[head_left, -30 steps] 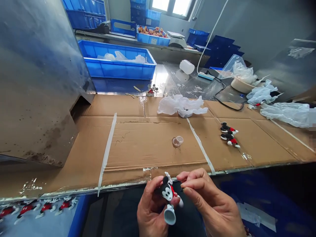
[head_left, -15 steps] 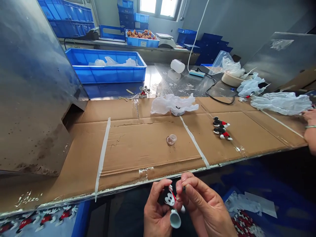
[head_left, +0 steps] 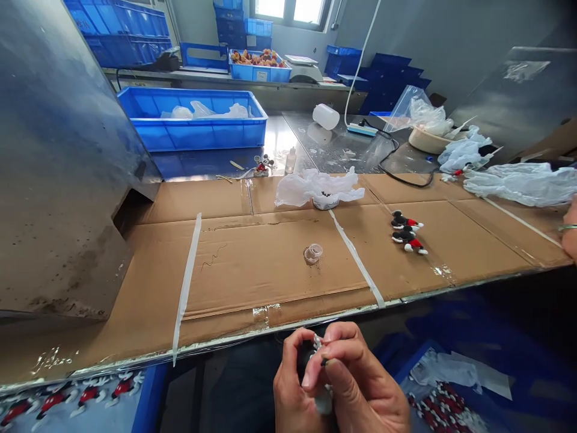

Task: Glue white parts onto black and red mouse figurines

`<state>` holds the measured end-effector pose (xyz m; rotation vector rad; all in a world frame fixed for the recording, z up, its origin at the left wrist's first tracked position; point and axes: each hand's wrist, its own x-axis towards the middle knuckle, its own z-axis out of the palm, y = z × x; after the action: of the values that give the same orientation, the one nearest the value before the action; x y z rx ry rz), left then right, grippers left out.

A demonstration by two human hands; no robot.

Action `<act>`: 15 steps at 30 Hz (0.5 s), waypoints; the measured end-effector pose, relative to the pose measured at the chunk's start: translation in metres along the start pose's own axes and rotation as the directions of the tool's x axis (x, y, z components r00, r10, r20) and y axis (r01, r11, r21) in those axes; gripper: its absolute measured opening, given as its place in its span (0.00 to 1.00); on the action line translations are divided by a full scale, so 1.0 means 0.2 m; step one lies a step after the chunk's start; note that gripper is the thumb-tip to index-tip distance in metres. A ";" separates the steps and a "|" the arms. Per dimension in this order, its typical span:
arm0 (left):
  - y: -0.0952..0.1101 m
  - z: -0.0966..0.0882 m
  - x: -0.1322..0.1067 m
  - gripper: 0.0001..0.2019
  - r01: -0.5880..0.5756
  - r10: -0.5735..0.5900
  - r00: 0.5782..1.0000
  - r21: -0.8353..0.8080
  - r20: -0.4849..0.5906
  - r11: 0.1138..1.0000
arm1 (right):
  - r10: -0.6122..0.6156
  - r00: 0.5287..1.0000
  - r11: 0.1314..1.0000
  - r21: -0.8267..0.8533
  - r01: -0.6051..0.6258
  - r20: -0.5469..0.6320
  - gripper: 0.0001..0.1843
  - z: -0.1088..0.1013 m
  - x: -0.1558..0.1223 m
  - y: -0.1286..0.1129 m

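Note:
Below the table's front edge, my left hand is closed around a cartoon mouse figurine with a black head; most of it is hidden by my fingers. A pale grey cup-shaped part of it shows underneath. My right hand pinches a tiny black piece between thumb and forefinger, right up against the figurine. On the cardboard stands a small clear cup. Two more mouse figurines lie to its right. Farther back, a crumpled white plastic bag holds small dark bits.
Cardboard covers the tabletop. A metal housing rises at left. Blue bins with figurine parts sit below, at left and right. Another person's hand is at the right edge. A blue crate stands behind.
My right hand has moved left with the black piece, onto the figurine. The figurine has turned in my left hand, and its face is now mostly covered.

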<state>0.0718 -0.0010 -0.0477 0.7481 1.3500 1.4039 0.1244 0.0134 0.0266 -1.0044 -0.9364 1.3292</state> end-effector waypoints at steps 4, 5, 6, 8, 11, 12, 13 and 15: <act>-0.01 0.02 0.00 0.22 -0.044 0.046 0.998 0.034 -0.050 0.998 | -0.068 0.996 0.995 -0.075 0.064 -0.058 0.07 -0.01 0.01 0.02; -0.01 0.02 0.01 0.20 -0.081 0.084 0.995 0.059 -0.051 0.995 | -0.077 0.995 0.994 -0.088 0.071 -0.063 0.07 -0.01 0.02 0.02; 0.00 0.02 0.01 0.18 -0.120 0.124 0.991 0.087 -0.048 0.989 | -0.075 0.995 0.993 -0.094 0.069 -0.066 0.07 -0.02 0.03 0.02; 0.03 0.01 0.01 0.15 -0.185 0.189 0.982 0.111 -0.025 0.976 | -0.053 0.997 0.995 -0.086 0.049 -0.052 0.07 -0.05 0.06 0.02; 0.05 -0.02 0.00 0.16 -0.251 0.247 0.967 0.066 0.066 0.966 | 0.023 1.000 0.998 -0.060 -0.024 -0.011 0.06 -0.11 0.12 -0.03; 0.06 -0.03 -0.01 0.16 -0.274 0.268 0.959 0.052 0.091 0.960 | 0.062 0.998 0.997 -0.054 -0.062 0.004 0.06 -0.12 0.13 -0.05; 0.06 -0.03 -0.01 0.16 -0.303 0.297 0.950 0.051 0.101 0.952 | 0.104 0.994 0.994 -0.046 -0.103 0.016 0.06 -0.13 0.15 -0.08; 0.06 -0.05 -0.03 0.17 -0.373 0.369 0.928 0.086 0.058 0.924 | 0.152 0.988 0.988 -0.037 -0.150 0.030 0.07 -0.14 0.16 -0.13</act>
<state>0.0607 -0.0078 -0.0363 1.1377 1.2946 1.6142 0.1602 0.0451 0.0428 -1.1012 -0.9254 1.4634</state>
